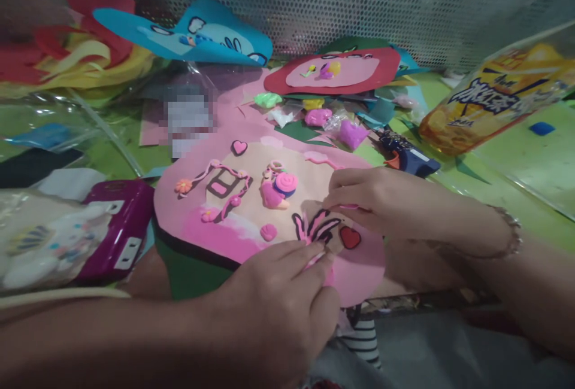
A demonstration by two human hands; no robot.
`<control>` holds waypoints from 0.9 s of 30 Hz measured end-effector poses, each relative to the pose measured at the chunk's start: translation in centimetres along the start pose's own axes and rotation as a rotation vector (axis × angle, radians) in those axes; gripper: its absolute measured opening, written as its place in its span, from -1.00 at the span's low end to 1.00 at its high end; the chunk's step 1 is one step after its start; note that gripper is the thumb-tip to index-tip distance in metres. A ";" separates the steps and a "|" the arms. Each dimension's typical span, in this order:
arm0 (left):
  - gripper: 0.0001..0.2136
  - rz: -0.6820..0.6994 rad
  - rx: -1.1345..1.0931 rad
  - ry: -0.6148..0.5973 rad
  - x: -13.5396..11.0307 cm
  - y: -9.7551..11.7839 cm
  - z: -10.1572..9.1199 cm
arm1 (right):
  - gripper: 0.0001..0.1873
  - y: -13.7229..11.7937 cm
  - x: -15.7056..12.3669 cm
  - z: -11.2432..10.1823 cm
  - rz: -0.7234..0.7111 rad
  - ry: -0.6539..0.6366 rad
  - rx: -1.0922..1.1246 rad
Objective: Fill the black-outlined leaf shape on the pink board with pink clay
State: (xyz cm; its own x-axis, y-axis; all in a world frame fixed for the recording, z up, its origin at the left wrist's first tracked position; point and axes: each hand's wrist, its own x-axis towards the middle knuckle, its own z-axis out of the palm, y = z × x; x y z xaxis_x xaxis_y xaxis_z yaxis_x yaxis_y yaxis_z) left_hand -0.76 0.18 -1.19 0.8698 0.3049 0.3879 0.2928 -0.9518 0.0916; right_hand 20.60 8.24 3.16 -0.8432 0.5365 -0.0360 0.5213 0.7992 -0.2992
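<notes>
A pink rounded paper card (173, 203) lies in front of me with a cream centre. Its surface carries a pink clay snail (274, 191) with a swirled shell, a clay shell (268, 232), a flower (184, 186), a pink heart (239, 147) and a red heart (350, 237). My left hand (283, 299) rests on the card's lower edge, fingers stretched out beside a black-outlined pink drawing (317, 225). My right hand (377, 203) is closed in a pinch at the card's right side. A pink strip (321, 160) runs towards its knuckles; its fingertips' contents are hidden.
Small bags of coloured clay (353, 133) lie beyond the card. A red paper piece (287, 81) and a blue one (171, 42) lean near a perforated metal panel (314, 0). A yellow snack bag (489, 99) stands right; a purple case (121, 227) lies left.
</notes>
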 end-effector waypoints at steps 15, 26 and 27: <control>-0.76 -0.007 -0.005 0.005 0.0 0.1 0.1 | -0.76 0.0 -0.5 -0.8 -0.010 -0.063 -0.112; -0.73 0.001 -0.003 0.015 0.0 0.1 0.2 | -0.76 0.0 -0.5 -0.9 0.019 -0.148 -0.091; -0.73 -0.007 -0.004 0.013 0.0 0.1 0.2 | -0.76 0.0 -0.5 -0.9 0.023 -0.156 -0.082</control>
State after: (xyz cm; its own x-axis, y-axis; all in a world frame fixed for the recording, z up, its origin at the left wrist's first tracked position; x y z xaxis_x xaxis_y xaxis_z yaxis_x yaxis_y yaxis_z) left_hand -0.60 0.07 -1.36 0.8623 0.3112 0.3994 0.2975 -0.9497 0.0979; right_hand 21.13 8.22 4.03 -0.8380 0.5111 -0.1911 0.5439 0.8102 -0.2183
